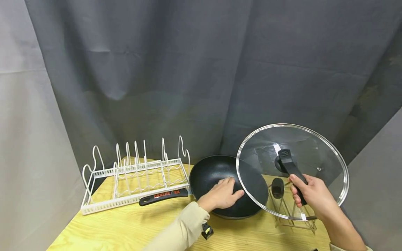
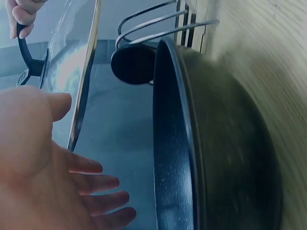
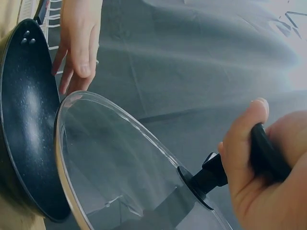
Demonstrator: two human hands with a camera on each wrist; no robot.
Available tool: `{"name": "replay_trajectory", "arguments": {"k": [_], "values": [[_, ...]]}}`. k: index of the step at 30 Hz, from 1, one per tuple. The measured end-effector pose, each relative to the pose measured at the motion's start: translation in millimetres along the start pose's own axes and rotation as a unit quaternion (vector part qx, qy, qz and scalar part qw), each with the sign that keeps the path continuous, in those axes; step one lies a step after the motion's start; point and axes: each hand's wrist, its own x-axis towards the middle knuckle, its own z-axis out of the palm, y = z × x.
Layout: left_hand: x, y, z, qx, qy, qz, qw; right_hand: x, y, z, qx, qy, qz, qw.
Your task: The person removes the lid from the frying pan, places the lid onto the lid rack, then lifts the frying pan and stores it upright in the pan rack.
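Observation:
A large glass lid (image 1: 263,150) with a steel rim hangs tilted on the right, its black handle (image 1: 287,160) gripped by my right hand (image 1: 314,195). Left of it, a black wok (image 1: 207,170) stands on the table with its handle (image 1: 163,197) pointing left. Over the wok's opening is my left hand (image 1: 221,195), palm down with fingers extended, holding nothing. In the left wrist view that hand (image 2: 62,177) is apart from the wok rim (image 2: 184,105), between it and the lid (image 2: 72,72). The lid's near edge overlaps the wok's right side in the head view.
A white wire rack (image 1: 138,177) with upright dividers stands left of the wok. Behind the lid is a small wire stand (image 1: 295,225) with a black rounded piece (image 1: 277,188). Grey curtains (image 1: 157,69) surround the wooden table (image 1: 125,226).

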Motion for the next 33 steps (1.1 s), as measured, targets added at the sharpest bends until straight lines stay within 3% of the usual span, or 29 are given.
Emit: {"name": "replay_trajectory", "arguments": {"k": [6,13,18,24,33], "values": [[11.7,18.8,8.9,0.012,-0.014,0.008,0.9998,-8.2,5,-9,-0.017,0.022,-0.001,0.9996],[22.4,38.3,7.8,0.037,-0.018,0.015,0.9991,-15.0,9,-19,-0.04,0.044,-0.015,0.9981],[33.4,46.4,12.2,0.063,-0.024,0.011,0.9977,-18.2,11,-28,-0.049,0.053,-0.022,0.9971],[48.5,52.0,19.2,0.088,-0.017,0.031,0.9955,-21.6,16,-37,-0.072,0.075,-0.015,0.9945],[60.9,66.2,26.0,0.08,-0.005,0.037,0.9961,-22.2,27,-50,-0.069,0.094,-0.022,0.993]]}}
